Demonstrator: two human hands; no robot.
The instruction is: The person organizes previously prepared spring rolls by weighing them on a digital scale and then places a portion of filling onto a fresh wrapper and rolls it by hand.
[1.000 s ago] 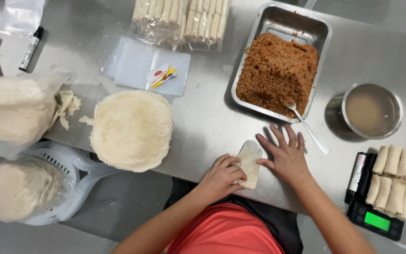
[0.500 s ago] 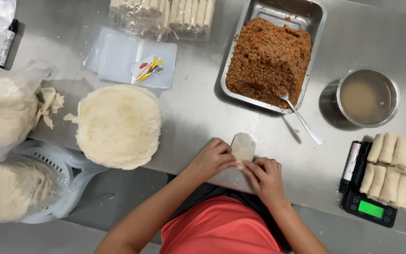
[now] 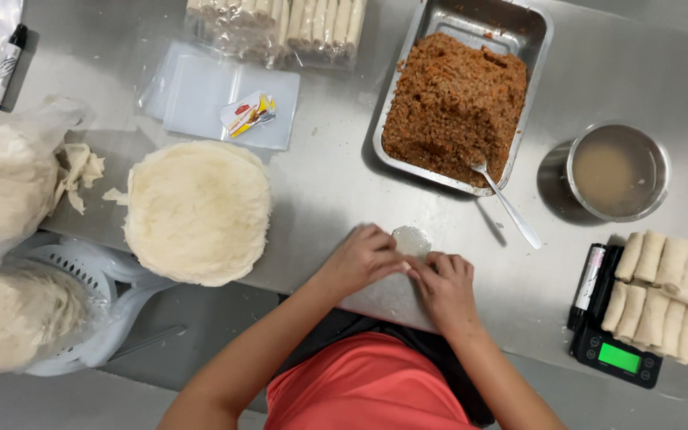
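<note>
Hands (image 3: 404, 271) rolling wrapper (image 3: 412, 239), nr filling tray (image 3: 537, 40)

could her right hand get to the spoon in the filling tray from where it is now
Probably yes: the right hand rests on the wrapper, and the spoon handle sticks out of the tray toward it, with only bare steel table between.

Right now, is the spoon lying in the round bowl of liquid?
No, the spoon rests with its tip in the filling in the metal tray, apart from the round bowl.
</note>
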